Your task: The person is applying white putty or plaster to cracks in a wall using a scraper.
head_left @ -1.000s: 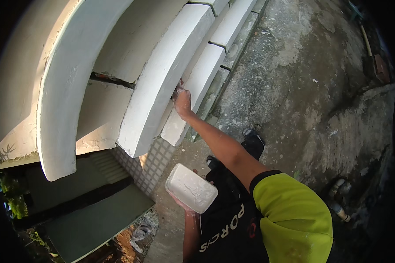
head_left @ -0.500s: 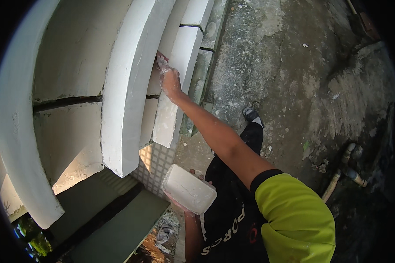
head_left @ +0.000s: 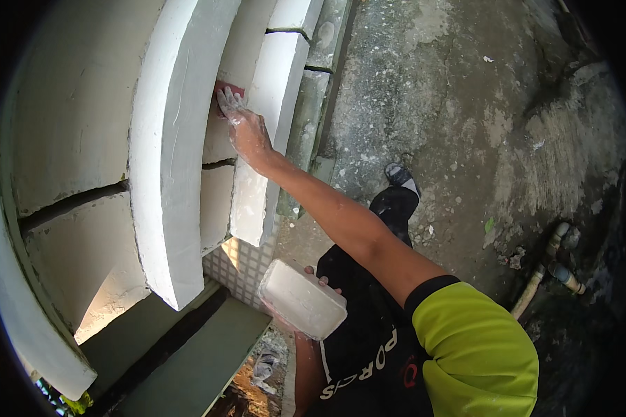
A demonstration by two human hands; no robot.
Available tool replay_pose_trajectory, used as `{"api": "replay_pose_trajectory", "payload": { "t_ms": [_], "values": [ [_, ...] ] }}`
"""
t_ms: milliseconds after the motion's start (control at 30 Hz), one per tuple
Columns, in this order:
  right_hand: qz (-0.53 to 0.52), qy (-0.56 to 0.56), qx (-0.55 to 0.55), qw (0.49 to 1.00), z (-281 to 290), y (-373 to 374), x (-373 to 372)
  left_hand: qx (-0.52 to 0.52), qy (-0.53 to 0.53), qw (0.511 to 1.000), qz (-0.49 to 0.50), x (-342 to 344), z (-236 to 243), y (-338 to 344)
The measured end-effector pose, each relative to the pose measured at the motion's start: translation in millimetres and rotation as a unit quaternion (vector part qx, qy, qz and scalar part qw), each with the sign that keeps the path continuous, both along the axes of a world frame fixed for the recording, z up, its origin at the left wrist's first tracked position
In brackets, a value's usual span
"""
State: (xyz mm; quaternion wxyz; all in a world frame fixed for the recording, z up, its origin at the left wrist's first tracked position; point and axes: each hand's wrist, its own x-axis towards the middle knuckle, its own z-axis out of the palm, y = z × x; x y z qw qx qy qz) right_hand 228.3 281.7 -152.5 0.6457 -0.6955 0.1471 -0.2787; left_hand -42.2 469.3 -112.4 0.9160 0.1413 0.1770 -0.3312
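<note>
My right hand (head_left: 243,128), dusted white, reaches forward with fingers pressing a small flat red piece (head_left: 234,91), perhaps a pad or scraper, onto the pale recessed face (head_left: 222,142) between two white-coated concrete ledges (head_left: 167,160) (head_left: 263,111). My left hand (head_left: 282,316), low in front of my body, grips a whitish rectangular block or tray (head_left: 302,295) with smeared white material on it; whether it is hollow I cannot tell. Its fingertips show along the far edge.
A speckled concrete ground (head_left: 452,118) runs along the right, with pipe pieces (head_left: 556,267) at lower right. A grid-patterned surface (head_left: 240,267) and a grey-green slab (head_left: 202,347) lie below the ledges. My foot (head_left: 400,177) stands on the ground.
My right hand has moved up and leftward in the view along the recess, and the red piece now shows under its fingers. The view has shifted over the structure; one foot is now hidden.
</note>
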Motion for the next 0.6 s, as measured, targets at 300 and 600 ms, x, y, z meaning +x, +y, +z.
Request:
{"api": "replay_pose_trajectory", "payload": {
  "t_ms": [300, 600],
  "values": [
    [0.051, -0.135, -0.089, 0.986, -16.2, 42.7, -79.9, 0.0, -0.021, 1.0, 0.008, 10.5, -12.4, 18.6],
    [0.095, 0.007, -0.032, 0.995, -1.1, 35.0, -19.5, -0.009, -0.002, 1.0, -0.006, 14.1, -19.3, 15.3]
  ]
}}
